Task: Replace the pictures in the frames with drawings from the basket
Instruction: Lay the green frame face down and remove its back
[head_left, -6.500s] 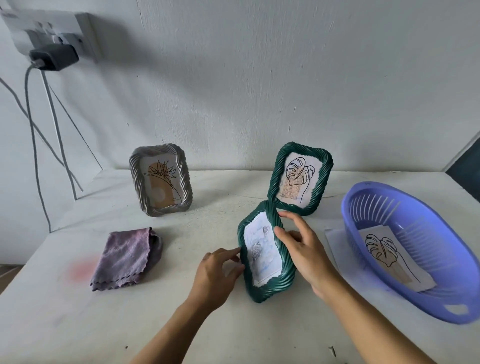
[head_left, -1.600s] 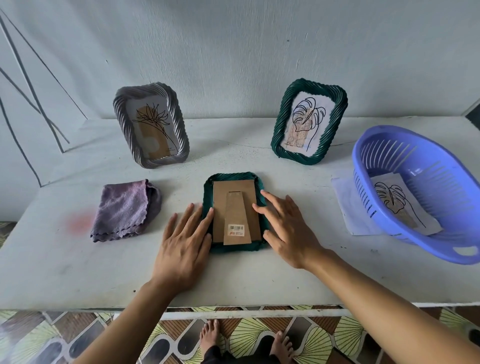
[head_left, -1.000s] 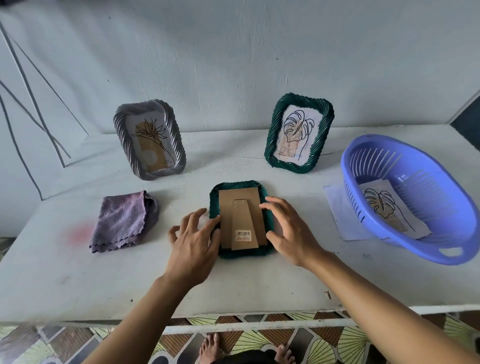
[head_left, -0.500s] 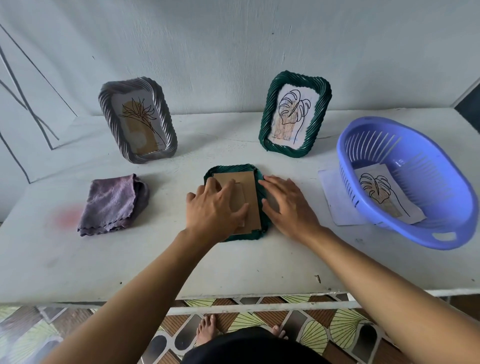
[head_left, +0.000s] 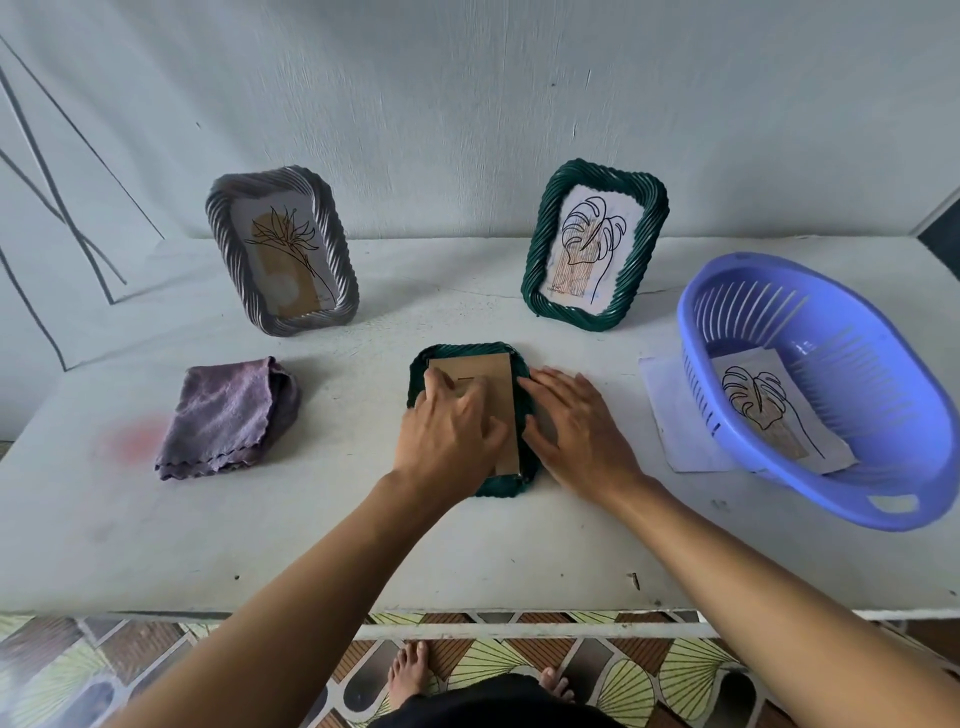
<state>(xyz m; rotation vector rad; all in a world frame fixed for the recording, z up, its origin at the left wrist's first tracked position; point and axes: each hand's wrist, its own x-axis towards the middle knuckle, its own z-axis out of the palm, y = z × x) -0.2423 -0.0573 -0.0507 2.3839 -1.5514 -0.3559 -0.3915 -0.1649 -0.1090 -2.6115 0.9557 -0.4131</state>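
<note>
You're opening the dark green frame (head_left: 500, 489), which lies face-down mid-table, cardboard backing (head_left: 493, 370) up, long axis running 12 to 6 o'clock. Your right hand (head_left: 577, 422) rests flat on its 3 o'clock edge, holding nothing; your left hand (head_left: 449, 439) covers the backing with bent fingers (head_left: 440, 385), and I cannot tell whether they pinch anything. Next, I judge, lift that backing free, then fetch the drawing (head_left: 768, 411) from the basket (head_left: 698, 379) at 3 o'clock.

White table (head_left: 311, 545); on it grey frame (head_left: 283, 249), upright green frame (head_left: 536, 270), face-down green frame (head_left: 496, 387), purple cloth (head_left: 228, 415), blue basket (head_left: 857, 364), paper sheet (head_left: 670, 410).
</note>
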